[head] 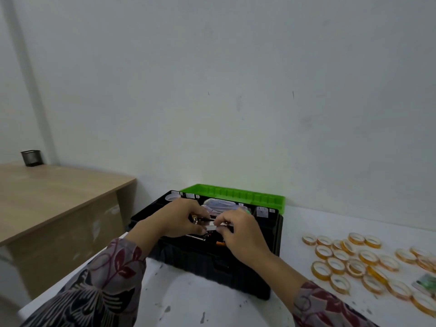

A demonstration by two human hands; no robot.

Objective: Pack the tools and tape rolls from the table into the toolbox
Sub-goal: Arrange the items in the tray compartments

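Left hand (177,219) and right hand (240,234) each pinch one end of a silvery metal tool (207,224). Its long axis runs left-right, low over the open toolbox (212,263). Tape rolls (354,263) wait on the table (236,312), well right, nearer the right hand.

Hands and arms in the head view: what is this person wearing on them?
The left hand and right hand are bare: no gloves show. The left sleeve and right sleeve are long and loose, grey fabric printed with dark red leaves, black patches and pale curling lines.
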